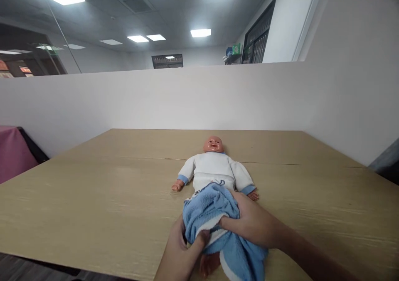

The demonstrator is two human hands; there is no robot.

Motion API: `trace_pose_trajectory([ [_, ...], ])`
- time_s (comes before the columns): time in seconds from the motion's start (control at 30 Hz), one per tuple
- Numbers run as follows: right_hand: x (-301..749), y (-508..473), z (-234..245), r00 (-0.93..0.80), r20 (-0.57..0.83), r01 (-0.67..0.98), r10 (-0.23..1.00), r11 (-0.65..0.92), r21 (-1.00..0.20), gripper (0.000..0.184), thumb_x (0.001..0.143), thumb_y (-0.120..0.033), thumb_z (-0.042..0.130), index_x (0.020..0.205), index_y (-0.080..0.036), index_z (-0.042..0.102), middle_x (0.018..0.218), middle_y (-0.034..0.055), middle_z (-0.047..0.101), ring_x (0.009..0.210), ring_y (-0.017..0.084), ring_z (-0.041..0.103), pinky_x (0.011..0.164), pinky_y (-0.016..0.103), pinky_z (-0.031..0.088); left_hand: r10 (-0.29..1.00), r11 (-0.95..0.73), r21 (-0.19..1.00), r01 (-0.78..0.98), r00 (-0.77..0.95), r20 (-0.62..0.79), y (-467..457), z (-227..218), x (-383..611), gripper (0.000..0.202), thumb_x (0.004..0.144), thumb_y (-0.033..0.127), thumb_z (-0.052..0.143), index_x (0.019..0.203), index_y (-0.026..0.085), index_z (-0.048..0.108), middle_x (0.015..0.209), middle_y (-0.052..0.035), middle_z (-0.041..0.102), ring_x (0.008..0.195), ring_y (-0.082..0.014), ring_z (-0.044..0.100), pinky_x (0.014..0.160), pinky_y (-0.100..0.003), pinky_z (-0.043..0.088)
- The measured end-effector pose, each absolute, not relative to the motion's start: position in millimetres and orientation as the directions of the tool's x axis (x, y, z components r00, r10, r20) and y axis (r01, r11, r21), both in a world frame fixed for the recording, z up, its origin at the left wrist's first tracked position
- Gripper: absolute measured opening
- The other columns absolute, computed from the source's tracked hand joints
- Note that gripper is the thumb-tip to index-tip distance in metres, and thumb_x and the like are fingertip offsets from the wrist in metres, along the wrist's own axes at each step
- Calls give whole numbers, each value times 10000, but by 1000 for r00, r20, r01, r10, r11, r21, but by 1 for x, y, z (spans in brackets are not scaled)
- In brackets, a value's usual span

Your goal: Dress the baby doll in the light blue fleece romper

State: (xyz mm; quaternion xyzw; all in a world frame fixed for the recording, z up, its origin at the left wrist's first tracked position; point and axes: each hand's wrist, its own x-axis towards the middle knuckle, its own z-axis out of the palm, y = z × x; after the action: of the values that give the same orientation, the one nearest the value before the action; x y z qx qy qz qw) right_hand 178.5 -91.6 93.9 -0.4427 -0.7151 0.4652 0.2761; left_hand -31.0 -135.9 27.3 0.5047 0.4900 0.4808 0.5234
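A baby doll point(213, 164) lies on its back on the wooden table point(93, 198), head pointing away from me. It wears a white top with blue cuffs. Blue fleece trousers point(215, 214) are bunched around its hips and legs. My left hand point(179, 256) grips the left side of the trousers' waistband, thumb pressed into the cloth. My right hand point(252, 223) is closed over the right side of the trousers by the doll's hip. One bare doll foot point(207, 266) sticks out below the cloth near the table's front edge.
A white partition wall point(156, 98) runs behind the table and along the right side. A pink-covered object point(12, 152) stands at the far left. Ceiling lights and a dark window show beyond the partition.
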Motion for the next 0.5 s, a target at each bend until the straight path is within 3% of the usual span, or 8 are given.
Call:
trace_pose_trajectory([
  [0.23, 176, -106, 66, -456, 67, 435, 888, 288, -853, 367, 764, -173, 700, 1118, -260, 737, 1171, 59, 791, 1120, 317, 722, 984, 424, 581, 994, 43, 998, 48, -100, -38, -151, -15, -23, 706, 775, 654, 797, 1261, 144, 745, 1370, -206, 725, 1369, -416, 623, 1239, -532, 434],
  [0.4, 171, -101, 50, -436, 117, 407, 892, 312, -859, 335, 754, -121, 637, 1064, -208, 729, 1017, 28, 795, 919, 241, 732, 854, 356, 574, 997, 7, 996, 87, -72, 0, -143, -22, -21, 680, 818, 634, 759, 1310, 166, 720, 1380, -191, 720, 1413, -405, 587, 1254, -546, 406],
  [0.5, 170, -96, 41, -393, 144, 420, 908, 317, -850, 289, 765, -140, 653, 1036, -213, 720, 1036, 34, 797, 940, 246, 735, 866, 353, 569, 999, -29, 996, 85, -35, 32, -137, -22, -20, 672, 894, 631, 691, 1387, 177, 663, 1458, -187, 669, 1465, -370, 543, 1273, -514, 380],
])
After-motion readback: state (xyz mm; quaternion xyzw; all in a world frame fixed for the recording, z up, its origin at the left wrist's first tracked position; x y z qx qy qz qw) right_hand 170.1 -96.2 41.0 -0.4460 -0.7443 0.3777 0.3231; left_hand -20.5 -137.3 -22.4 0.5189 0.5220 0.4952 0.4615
